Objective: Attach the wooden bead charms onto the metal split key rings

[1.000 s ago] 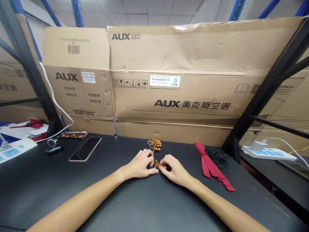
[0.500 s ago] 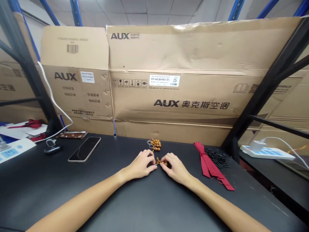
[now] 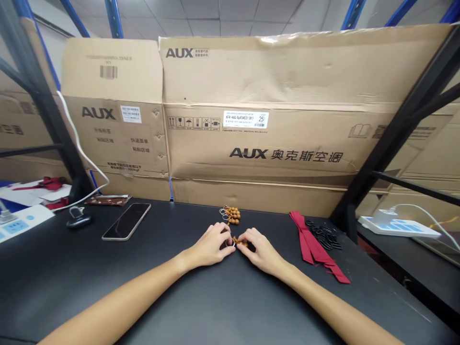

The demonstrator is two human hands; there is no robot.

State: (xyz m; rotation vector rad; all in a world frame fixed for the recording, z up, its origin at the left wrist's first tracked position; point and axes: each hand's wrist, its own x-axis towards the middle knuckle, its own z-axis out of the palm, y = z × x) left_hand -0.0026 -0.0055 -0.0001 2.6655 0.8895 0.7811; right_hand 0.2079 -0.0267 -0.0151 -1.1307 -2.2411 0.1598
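On the black table (image 3: 151, 287) my left hand (image 3: 210, 247) pinches a small metal key ring (image 3: 230, 243). My right hand (image 3: 260, 251) pinches a little brown wooden gourd charm (image 3: 240, 242) right beside that ring. The two hands almost touch at their fingertips. Just behind them lies a small pile of the same wooden gourd charms with rings (image 3: 231, 214).
Red ribbons (image 3: 313, 245) and a heap of black rings (image 3: 325, 235) lie to the right. A phone (image 3: 126, 221) and a small black device (image 3: 78, 218) lie to the left. Large AUX cardboard boxes (image 3: 273, 120) wall the table's back. A white power strip (image 3: 398, 225) sits far right.
The hands stay in nearly the same spot, with the fingers working the ring and the charm a little. The ring shows more plainly between the fingertips now.
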